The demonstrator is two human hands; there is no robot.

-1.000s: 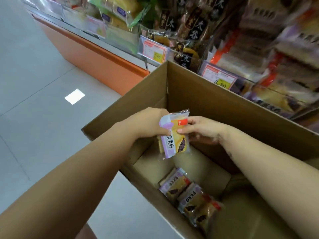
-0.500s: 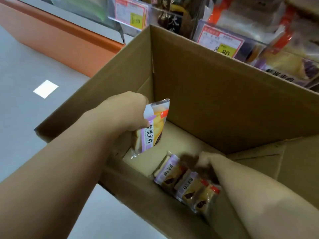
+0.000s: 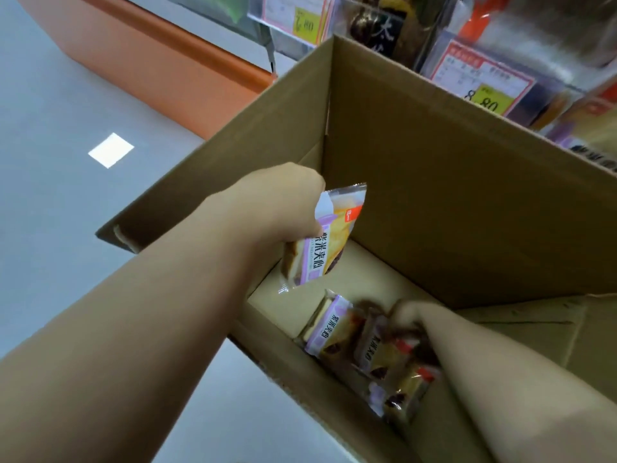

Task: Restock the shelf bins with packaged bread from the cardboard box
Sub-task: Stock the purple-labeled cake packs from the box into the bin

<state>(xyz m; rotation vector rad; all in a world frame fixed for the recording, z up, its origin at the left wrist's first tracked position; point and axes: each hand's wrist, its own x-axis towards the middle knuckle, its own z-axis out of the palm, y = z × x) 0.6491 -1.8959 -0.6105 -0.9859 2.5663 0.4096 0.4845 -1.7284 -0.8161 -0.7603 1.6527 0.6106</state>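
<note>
1 box, 4 bread packs. Our L hand gripped 1 pack over the box; 3 packs lay at our R hand, blurred, so we couldn't tell its grip.

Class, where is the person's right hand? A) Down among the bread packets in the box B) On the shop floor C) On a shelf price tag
A: the right hand is down at the bread packets lying on the bottom of the cardboard box.
</note>
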